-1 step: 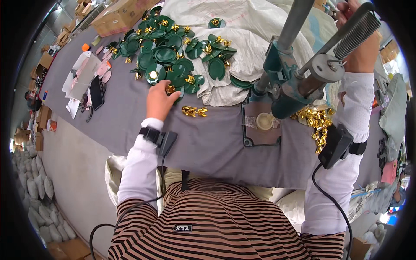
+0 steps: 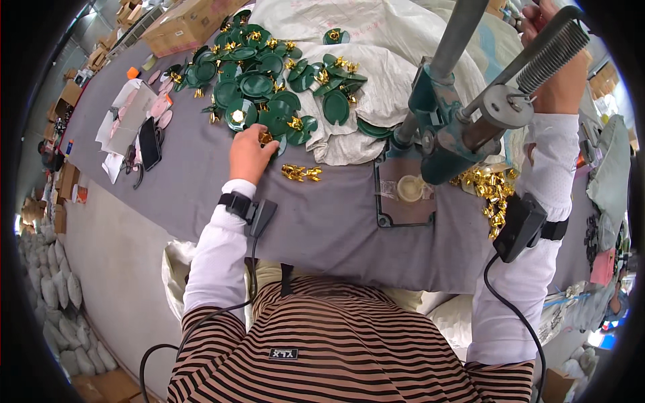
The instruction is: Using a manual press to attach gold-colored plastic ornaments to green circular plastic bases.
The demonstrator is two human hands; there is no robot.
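Observation:
At the front of a heap of green discs with gold fittings (image 2: 256,84), my left hand (image 2: 248,156) is closed with fingertips pinched on a disc with a gold fitting (image 2: 266,139). The fingers partly cover that piece. My right hand (image 2: 561,77) is raised at the upper right, its fingers curled round the lever (image 2: 554,43) of a green hand press; the lever hides part of the grip. Below the press head (image 2: 440,158), a round pale piece (image 2: 410,188) sits on the base plate (image 2: 403,216). A few gold fittings (image 2: 301,172) lie right of my left hand.
A pile of gold fittings (image 2: 494,191) lies right of the press. White woven sacking (image 2: 363,151) spreads behind it, under some discs. To the left are a phone (image 2: 150,144), papers (image 2: 126,124) and pink pieces. A cardboard box (image 2: 191,25) stands at the far left.
My left hand and forearm have shifted very slightly to the right, still at the same disc. My right hand stays at the lever.

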